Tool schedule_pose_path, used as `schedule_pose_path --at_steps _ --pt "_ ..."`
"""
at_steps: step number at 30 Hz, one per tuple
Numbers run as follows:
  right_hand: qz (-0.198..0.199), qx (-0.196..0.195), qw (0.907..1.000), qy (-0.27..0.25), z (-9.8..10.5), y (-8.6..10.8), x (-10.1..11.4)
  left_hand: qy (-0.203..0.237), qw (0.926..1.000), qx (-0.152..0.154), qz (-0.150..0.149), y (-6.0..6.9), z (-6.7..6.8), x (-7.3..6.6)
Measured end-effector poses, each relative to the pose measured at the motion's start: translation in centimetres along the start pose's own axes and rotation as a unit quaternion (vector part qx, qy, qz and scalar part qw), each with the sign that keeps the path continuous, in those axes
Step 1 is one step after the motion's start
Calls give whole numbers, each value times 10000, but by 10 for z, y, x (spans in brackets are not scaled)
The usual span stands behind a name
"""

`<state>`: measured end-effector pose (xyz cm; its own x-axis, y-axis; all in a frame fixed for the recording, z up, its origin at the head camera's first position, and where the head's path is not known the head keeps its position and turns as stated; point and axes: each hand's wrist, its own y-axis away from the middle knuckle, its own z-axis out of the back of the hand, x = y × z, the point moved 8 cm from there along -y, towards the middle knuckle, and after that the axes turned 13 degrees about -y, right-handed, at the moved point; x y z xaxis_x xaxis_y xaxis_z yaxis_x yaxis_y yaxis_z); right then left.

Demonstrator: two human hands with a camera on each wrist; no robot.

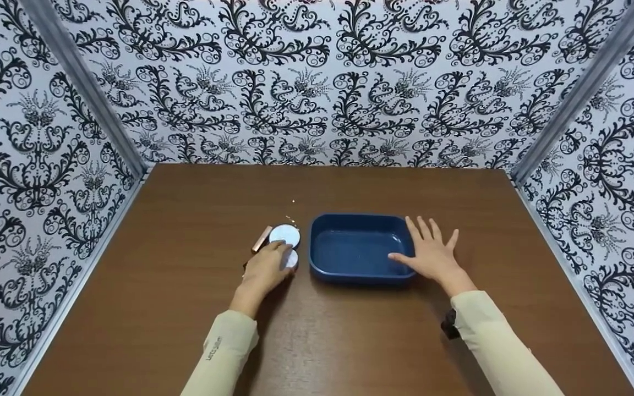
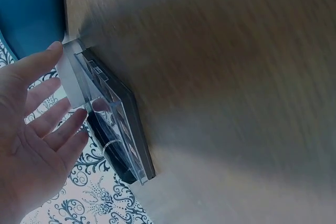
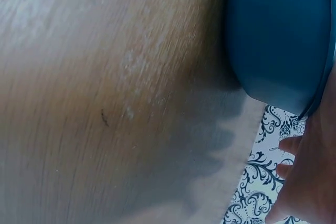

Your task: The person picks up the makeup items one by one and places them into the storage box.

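My left hand [image 1: 264,268] reaches over a small group of items left of the blue tray [image 1: 323,275]. Its thumb and fingers lie loosely around a round white-topped container [image 1: 291,259], the thumb at its edge. A second white round lid [image 1: 284,235] shows just beyond the fingers. In the left wrist view, a flat dark case with a clear lid [image 2: 134,135], like a makeup palette, stands out past the fingertips of the left hand [image 2: 37,140]. My right hand [image 1: 431,256] rests with spread fingers at the tray's right rim, thumb over the inside.
A rose-gold tube [image 1: 262,239], like a lipstick, lies left of the white lids. Tiny bright specks [image 1: 292,220] dot the brown table [image 1: 185,220] behind them. Patterned walls [image 1: 317,82] enclose the table at the back and sides.
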<state>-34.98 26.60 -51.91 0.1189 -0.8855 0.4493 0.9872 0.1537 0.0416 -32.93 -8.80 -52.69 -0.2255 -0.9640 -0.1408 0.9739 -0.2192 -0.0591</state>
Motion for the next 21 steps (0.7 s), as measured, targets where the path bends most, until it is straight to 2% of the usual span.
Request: schedule_pose_path --at_steps 6,13,21 --pt "25 -27 9999 -98 0 0 1 -81 9999 -134 -58 1 2 -3" --pt "-5 -76 9999 -84 -1 -1 -1 -84 9999 -86 -57 0 1 -2" --pt "24 -102 9999 -41 -3 -3 -2 -211 9995 -187 -152 -2 1 -2"
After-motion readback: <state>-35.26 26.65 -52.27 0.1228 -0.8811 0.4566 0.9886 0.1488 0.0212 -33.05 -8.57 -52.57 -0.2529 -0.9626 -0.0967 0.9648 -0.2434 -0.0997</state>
